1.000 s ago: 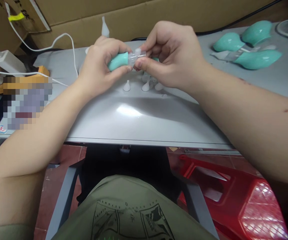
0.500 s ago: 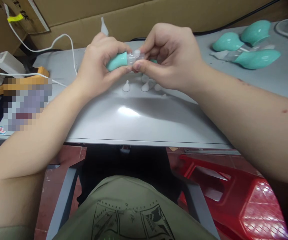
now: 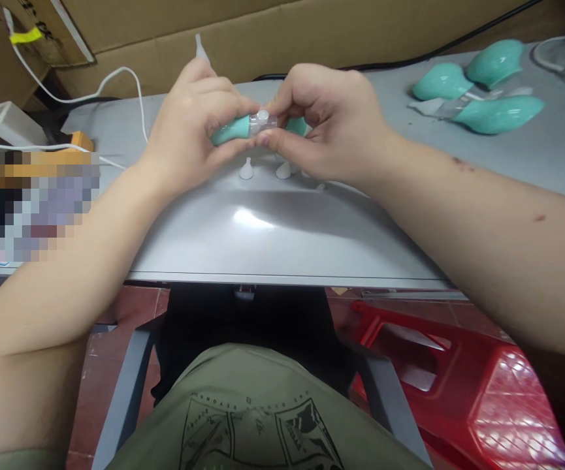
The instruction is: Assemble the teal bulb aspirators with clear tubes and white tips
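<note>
My left hand (image 3: 184, 127) is wrapped round a teal squeeze bulb (image 3: 230, 132), which lies sideways between my hands. A short clear plastic tube (image 3: 257, 124) with a small round white knob joins the bulb's right end. My right hand (image 3: 336, 117) pinches the free end of this tube between thumb and forefinger. Behind the right fingers shows part of another teal bulb (image 3: 296, 125). On the desk below my hands stand a small white funnel-shaped tip (image 3: 246, 170) and a second such tip (image 3: 283, 171), with further small pieces partly hidden by the right hand.
Teal bulbs with clear tubes (image 3: 500, 114) lie at the right of the grey desk (image 3: 262, 251). A white pointed nozzle (image 3: 200, 47) rises behind my left hand. Cardboard (image 3: 243, 39) walls the back. At left are a white charger (image 3: 12, 124) and cables; a red stool (image 3: 458, 405) stands below right.
My right hand has dropped slightly and moved a little left, closer to my left hand. Less of the clear tube shows, and more of the teal bulb behind the right fingers is visible.
</note>
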### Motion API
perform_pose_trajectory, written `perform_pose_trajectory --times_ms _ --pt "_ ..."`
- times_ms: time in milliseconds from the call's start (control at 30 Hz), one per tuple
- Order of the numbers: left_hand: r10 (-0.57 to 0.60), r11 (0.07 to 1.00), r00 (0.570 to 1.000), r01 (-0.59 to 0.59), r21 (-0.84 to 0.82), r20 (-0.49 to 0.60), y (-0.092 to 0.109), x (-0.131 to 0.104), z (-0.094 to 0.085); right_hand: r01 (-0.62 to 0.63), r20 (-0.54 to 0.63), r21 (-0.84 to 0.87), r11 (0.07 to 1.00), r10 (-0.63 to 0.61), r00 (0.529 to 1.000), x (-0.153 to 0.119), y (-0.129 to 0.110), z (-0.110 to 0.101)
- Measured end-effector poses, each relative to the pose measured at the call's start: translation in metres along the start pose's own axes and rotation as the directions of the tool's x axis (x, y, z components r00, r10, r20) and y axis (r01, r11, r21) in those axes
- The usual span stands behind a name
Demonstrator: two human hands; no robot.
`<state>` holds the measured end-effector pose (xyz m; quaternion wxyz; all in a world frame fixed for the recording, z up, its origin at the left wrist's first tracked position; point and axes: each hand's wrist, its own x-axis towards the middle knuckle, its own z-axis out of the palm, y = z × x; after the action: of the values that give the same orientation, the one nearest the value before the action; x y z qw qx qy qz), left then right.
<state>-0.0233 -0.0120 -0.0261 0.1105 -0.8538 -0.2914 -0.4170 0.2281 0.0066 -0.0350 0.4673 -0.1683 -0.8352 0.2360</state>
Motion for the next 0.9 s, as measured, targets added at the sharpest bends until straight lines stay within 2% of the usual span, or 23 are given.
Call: perform_pose_trajectory --times_ms 167,300,367,433,533,633,800,900 --pt "-0.016 1.000 1.000 0.015 0.025 0.016 -0.001 0.004 -0.001 0.069 -0.056 0.053 0.996 -0.066 0.996 0.005 0.004 0.008" --pt "-0.079 0.997 0.997 0.079 -0.023 0.022 -0.009 0.005 -0.003 -0.067 0.020 -0.041 0.997 0.068 0.997 0.008 -0.006 0.007" --pt "-0.122 0.991 0.989 0.127 -0.049 0.084 -0.014 0.005 -0.008 -0.139 0.051 -0.122 0.983 0.146 0.988 0.008 -0.012 0.005" --pt "-0.158 0.984 0.979 0.167 -0.059 0.131 -0.017 0.005 -0.017 -0.152 0.057 -0.178 0.972 0.164 0.985 0.009 -0.013 0.002" --pt "-0.186 0.979 0.971 0.196 -0.054 0.152 -0.016 0.006 -0.033 -0.087 0.046 -0.263 0.961 0.103 0.994 0.011 -0.006 0.000" --pt "-0.191 0.979 0.969 0.200 -0.045 0.154 -0.016 0.007 -0.041 0.019 0.124 -0.331 0.944 0.024 0.992 0.011 0.004 0.001" --pt "-0.173 0.982 0.969 0.184 -0.047 0.177 -0.025 0.005 -0.037 0.189 0.285 -0.351 0.917 -0.087 0.954 0.005 0.008 0.013" --pt "-0.133 0.986 0.971 0.151 -0.075 0.199 -0.029 0.004 -0.033 0.200 0.356 -0.319 0.926 -0.078 0.931 0.004 0.007 0.014"
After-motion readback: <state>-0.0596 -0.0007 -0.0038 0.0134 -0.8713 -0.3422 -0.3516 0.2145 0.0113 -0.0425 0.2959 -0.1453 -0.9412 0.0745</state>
